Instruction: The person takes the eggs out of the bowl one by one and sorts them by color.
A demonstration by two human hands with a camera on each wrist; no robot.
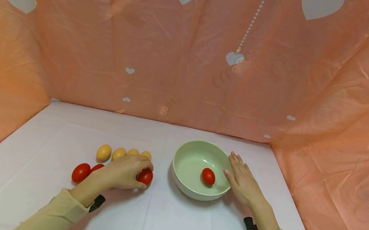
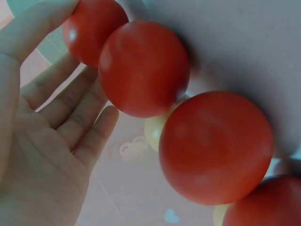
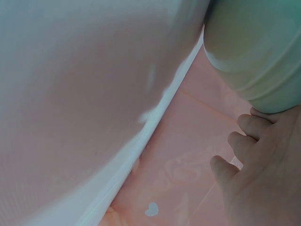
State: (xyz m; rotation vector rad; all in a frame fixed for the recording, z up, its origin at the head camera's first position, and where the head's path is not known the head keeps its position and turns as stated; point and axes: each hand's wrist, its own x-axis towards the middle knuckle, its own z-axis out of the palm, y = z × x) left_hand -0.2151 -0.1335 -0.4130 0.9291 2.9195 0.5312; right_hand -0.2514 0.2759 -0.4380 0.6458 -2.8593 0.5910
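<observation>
My left hand (image 1: 129, 171) pinches a red egg (image 1: 145, 176) between thumb and fingers at the right end of a row of red eggs. In the left wrist view the thumb lies on top of that egg (image 2: 93, 30), with more smooth red eggs (image 2: 216, 148) lined up beside it. My right hand (image 1: 243, 180) rests with straight fingers against the right rim of a pale green bowl (image 1: 183, 179). One red egg (image 1: 208, 176) lies inside the bowl. The right wrist view shows the fingers (image 3: 244, 146) beside the bowl's outer wall (image 3: 256, 56).
Several yellow eggs (image 1: 104, 153) lie in a row behind the red ones; my left hand partly covers both rows. A white cloth covers the table (image 1: 174, 226). Orange sheeting (image 1: 191, 72) with pale hearts encloses the back and sides.
</observation>
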